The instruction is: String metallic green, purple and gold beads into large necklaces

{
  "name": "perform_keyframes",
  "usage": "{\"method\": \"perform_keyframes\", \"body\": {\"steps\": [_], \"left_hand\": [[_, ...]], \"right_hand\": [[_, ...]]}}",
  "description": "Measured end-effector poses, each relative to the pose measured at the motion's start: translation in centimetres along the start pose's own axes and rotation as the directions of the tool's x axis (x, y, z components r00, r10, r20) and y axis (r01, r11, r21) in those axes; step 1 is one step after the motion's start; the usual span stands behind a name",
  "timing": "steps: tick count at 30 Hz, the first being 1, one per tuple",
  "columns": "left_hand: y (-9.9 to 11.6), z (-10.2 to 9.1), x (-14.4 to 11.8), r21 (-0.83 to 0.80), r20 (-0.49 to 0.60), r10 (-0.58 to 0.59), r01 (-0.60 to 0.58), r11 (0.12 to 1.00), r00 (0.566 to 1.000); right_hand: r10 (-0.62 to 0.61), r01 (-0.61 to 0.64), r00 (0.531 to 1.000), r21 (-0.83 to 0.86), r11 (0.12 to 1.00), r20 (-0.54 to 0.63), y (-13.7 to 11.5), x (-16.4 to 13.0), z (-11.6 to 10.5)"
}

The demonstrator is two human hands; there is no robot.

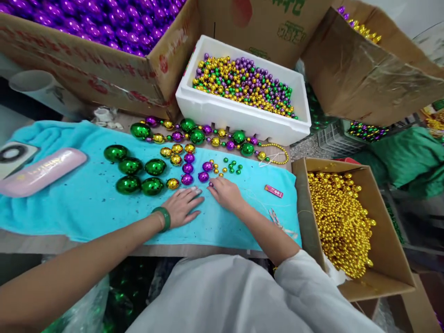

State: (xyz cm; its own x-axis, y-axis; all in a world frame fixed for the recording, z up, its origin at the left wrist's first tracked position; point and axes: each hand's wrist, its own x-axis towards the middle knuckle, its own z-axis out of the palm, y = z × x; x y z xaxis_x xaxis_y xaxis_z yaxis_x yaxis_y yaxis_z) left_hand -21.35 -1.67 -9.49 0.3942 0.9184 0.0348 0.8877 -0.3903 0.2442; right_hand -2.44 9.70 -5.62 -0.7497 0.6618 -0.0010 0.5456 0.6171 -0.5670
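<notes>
My left hand, with a green bangle at the wrist, lies flat on the turquoise towel, fingers spread. Just beyond its fingertips are a gold bead and a purple bead. My right hand is closed in a pinch, with a tiny purple bead at its fingertips. Large green beads sit in a group to the left. Small gold beads and small green beads lie beyond my right hand.
A strung bead necklace lies along the towel's far edge. Behind it stands a white foam box of mixed beads. Cardboard boxes hold purple beads and gold beads. A pink case and a small red packet rest on the towel.
</notes>
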Motion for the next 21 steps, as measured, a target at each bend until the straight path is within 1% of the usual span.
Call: {"method": "perform_keyframes", "body": {"steps": [1, 3, 5, 6, 8, 10, 12, 13, 15, 16, 17, 18, 21], "left_hand": [[0.0, 0.0, 0.0, 0.002, -0.001, -0.005, 0.005, 1.000, 1.000], [0.1, 0.0, 0.0, 0.009, 0.001, -0.014, 0.014, 1.000, 1.000], [0.2, -0.1, 0.1, 0.016, 0.005, -0.020, 0.020, 1.000, 1.000], [0.3, -0.2, 0.1, 0.017, 0.008, -0.023, 0.022, 1.000, 1.000], [0.3, -0.3, 0.1, 0.013, 0.015, -0.026, 0.025, 1.000, 1.000], [0.4, -0.4, 0.1, 0.007, 0.023, -0.033, 0.033, 0.999, 0.999], [0.4, -0.4, 0.0, 0.015, 0.030, -0.038, 0.037, 0.999, 0.999], [0.4, -0.4, 0.0, 0.026, 0.033, -0.041, 0.040, 0.999, 0.999], [0.4, -0.4, 0.0, 0.055, 0.038, -0.044, 0.042, 0.998, 0.998], [0.4, -0.4, 0.0, 0.070, 0.038, -0.043, 0.041, 0.997, 0.998], [0.5, -0.4, 0.0, 0.084, 0.037, -0.041, 0.038, 0.996, 0.998], [0.5, -0.3, 0.0, 0.097, 0.035, -0.037, 0.033, 0.995, 0.999], [0.6, -0.3, 0.0, 0.123, 0.025, -0.029, 0.026, 0.992, 0.999]], "right_hand": [[-0.018, 0.019, 1.000, -0.073, 0.997, 0.016, 0.2, -0.3, 1.2], [-0.048, 0.052, 0.998, -0.182, 0.982, 0.026, 0.8, -0.3, 2.4], [-0.067, 0.067, 0.998, -0.225, 0.972, 0.007, 1.1, -0.1, 2.6], [-0.078, 0.072, 0.997, -0.220, 0.973, -0.016, 1.2, -0.1, 2.4], [-0.091, 0.076, 0.991, -0.153, 0.985, -0.098, 1.5, -0.2, 1.7], [-0.051, 0.043, 0.970, -0.041, 0.998, -0.237, 1.9, -0.8, 0.7], [0.053, -0.026, 0.923, 0.074, 0.997, -0.382, 2.5, -1.9, -0.4], [0.109, -0.064, 0.894, 0.118, 0.991, -0.435, 2.9, -2.7, -0.8], [0.191, -0.122, 0.848, 0.168, 0.978, -0.495, 3.5, -4.5, -1.1], [0.209, -0.139, 0.839, 0.173, 0.975, -0.503, 3.6, -5.5, -1.1], [0.210, -0.145, 0.841, 0.166, 0.975, -0.498, 3.6, -6.4, -0.8], [0.197, -0.142, 0.855, 0.150, 0.979, -0.480, 3.4, -7.2, -0.4], [0.132, -0.114, 0.922, 0.071, 0.991, -0.364, 2.2, -8.4, 1.1]]}}
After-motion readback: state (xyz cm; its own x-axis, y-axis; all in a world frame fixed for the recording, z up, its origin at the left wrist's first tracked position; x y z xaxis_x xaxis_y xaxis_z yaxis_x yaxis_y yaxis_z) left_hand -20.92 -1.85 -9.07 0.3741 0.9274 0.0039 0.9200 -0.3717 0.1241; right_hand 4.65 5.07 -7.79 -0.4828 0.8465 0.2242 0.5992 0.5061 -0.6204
